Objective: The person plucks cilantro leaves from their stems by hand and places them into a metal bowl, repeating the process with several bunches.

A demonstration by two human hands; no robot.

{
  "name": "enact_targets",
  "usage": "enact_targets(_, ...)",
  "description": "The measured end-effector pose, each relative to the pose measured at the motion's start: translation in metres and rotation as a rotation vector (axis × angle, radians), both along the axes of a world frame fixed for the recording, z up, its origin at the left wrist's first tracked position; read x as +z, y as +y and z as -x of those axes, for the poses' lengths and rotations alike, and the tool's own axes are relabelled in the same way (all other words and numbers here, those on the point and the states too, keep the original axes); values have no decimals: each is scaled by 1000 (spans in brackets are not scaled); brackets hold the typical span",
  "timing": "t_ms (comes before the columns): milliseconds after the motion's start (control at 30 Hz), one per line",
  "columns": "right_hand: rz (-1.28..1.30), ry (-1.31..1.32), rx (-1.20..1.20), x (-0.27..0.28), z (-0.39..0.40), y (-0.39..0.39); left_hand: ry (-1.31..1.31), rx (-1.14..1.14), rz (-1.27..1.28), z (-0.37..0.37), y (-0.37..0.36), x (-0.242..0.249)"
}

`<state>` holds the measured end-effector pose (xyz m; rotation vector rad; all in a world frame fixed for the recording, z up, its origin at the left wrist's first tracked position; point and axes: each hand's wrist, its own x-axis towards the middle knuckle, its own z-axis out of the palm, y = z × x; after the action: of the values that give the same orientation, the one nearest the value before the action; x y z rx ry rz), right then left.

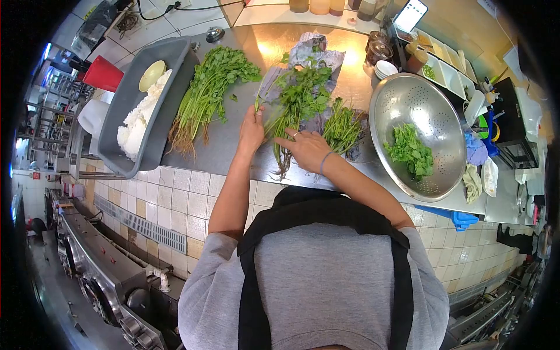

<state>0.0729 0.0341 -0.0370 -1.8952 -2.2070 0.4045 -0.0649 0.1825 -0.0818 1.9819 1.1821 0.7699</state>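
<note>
My left hand (252, 129) pinches a thin coriander stem between thumb and fingertips, just left of a rooted bunch of coriander (306, 93). That bunch lies on crumpled, printed paper (332, 60), its roots toward me. Across its stems rests my right hand (306, 150), fingers apart; a ring and a wristband show on it. A small pile of cut stems (342, 129) sits right of the bunch. Farther left is a larger rooted bunch (216, 81). On the right, a perforated steel colander (443, 105) holds loose picked leaves (411, 151).
A grey tub (106, 137) with white rice (143, 116) and a yellow bowl (153, 76) borders the steel counter (233, 125) on the left. Jars (379, 48), a lit phone (410, 14) and condiment trays (449, 70) stand back right. A stove (99, 262) is behind me.
</note>
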Motion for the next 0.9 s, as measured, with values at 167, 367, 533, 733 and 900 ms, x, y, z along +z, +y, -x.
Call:
enact_targets(167, 64, -86, -23, -10, 4, 2, -93, 54, 78, 3, 1, 34)
enact_targets(367, 23, -144, 0, -22, 2, 1, -430, -24, 377, 16, -5, 123)
enact_targets(533, 37, -126, 6, -15, 3, 1, -550, -72, 383, 26, 4, 162)
enact_targets(733, 46, -86, 2, -14, 2, 1, -606, -170, 418, 26, 7, 197)
enact_targets(900, -80, 99, -51, -1, -7, -8, -632, -250, 498, 21, 5, 207)
